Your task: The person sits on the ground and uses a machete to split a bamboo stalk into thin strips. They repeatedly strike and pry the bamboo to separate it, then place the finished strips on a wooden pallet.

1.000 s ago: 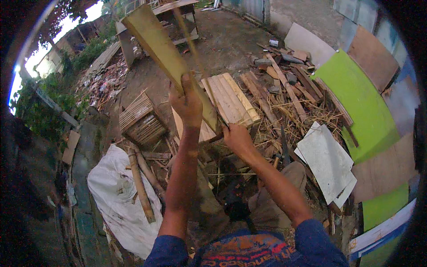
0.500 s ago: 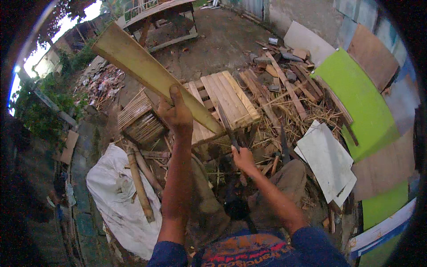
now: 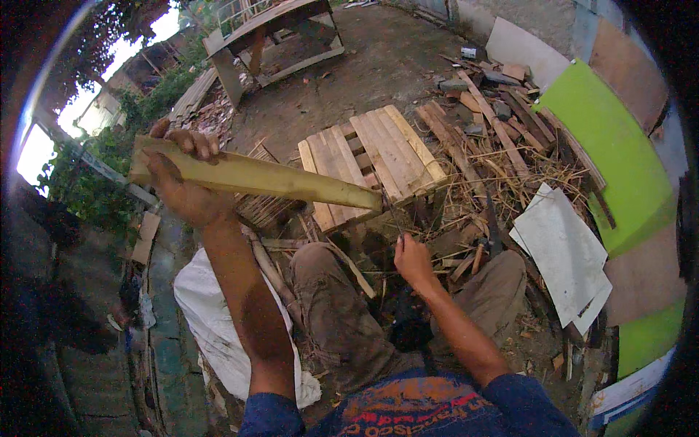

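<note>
My left hand [image 3: 183, 171] grips the left end of a long yellowish piece of split bamboo [image 3: 277, 179], fingers over its upper edge and thumb on its near face. The piece slants down to the right, its lower end over the front of a low slatted wooden bench [image 3: 342, 171]. My right hand [image 3: 415, 262] is closed around the handle of a long-bladed knife, like a machete [image 3: 394, 218]. Its blade points up and away, beside the bamboo's lower end. Only part of the blade shows; whether it touches the bamboo I cannot tell.
A small slatted bamboo frame [image 3: 260, 206] stands left of the bench. Scrap wood and bamboo slivers [image 3: 502, 146] are heaped right. White sheets [image 3: 561, 255] and a green panel [image 3: 611, 138] lie further right. A white sack [image 3: 211, 306] is at my left, a wooden table [image 3: 280, 36] beyond.
My left hand has moved left to the end of the bamboo, which now lies flatter and turned. My right hand has shifted slightly right with the knife. The view has shifted a little.
</note>
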`<state>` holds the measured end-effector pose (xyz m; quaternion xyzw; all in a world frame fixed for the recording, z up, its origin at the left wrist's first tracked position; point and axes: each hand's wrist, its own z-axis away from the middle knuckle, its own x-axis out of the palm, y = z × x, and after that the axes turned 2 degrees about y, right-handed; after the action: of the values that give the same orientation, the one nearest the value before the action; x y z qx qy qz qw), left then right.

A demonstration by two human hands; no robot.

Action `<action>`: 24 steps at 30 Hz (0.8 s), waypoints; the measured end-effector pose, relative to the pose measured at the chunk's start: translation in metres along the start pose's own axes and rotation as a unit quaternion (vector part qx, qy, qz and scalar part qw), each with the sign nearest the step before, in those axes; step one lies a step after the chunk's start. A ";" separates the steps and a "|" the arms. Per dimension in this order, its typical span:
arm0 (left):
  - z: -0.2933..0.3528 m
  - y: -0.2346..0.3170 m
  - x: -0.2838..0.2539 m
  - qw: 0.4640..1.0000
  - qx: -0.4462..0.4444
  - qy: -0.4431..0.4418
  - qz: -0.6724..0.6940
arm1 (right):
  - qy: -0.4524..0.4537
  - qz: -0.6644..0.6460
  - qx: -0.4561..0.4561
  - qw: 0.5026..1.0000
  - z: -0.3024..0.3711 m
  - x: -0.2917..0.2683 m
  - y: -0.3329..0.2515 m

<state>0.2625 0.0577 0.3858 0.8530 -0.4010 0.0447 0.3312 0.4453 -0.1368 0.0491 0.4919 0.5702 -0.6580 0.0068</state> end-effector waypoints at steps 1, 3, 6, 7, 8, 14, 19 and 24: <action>0.006 0.004 0.026 0.998 0.008 0.055 0.002 | 0.006 -0.018 -0.012 1.000 -0.002 -0.005 -0.007; 0.012 0.011 0.020 0.998 -0.005 0.011 0.059 | 0.016 -0.058 -0.036 0.998 -0.001 -0.020 -0.038; 0.024 0.018 0.034 0.998 -0.013 0.024 0.060 | -0.048 -0.156 -0.092 0.982 0.003 -0.062 -0.108; 0.029 0.020 0.043 0.998 -0.014 0.042 0.043 | -0.047 -0.183 -0.122 0.974 0.007 -0.068 -0.126; 0.032 0.024 0.052 0.998 -0.008 0.054 0.022 | -0.045 -0.210 -0.154 0.964 0.012 -0.078 -0.147; 0.051 0.029 0.072 0.996 0.037 0.066 -0.047 | -0.044 -0.110 -0.252 0.960 0.020 -0.120 -0.168; 0.063 0.032 0.087 0.994 0.048 0.078 -0.053 | -0.075 -0.077 -0.265 0.958 0.035 -0.152 -0.197; 0.071 0.035 0.094 0.991 0.066 0.071 -0.094 | -0.114 -0.020 -0.160 0.980 0.016 -0.126 -0.164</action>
<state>0.2874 -0.0619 0.3812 0.9017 -0.2906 0.0999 0.3042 0.4066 -0.1610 0.2513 0.3945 0.6735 -0.6099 0.1371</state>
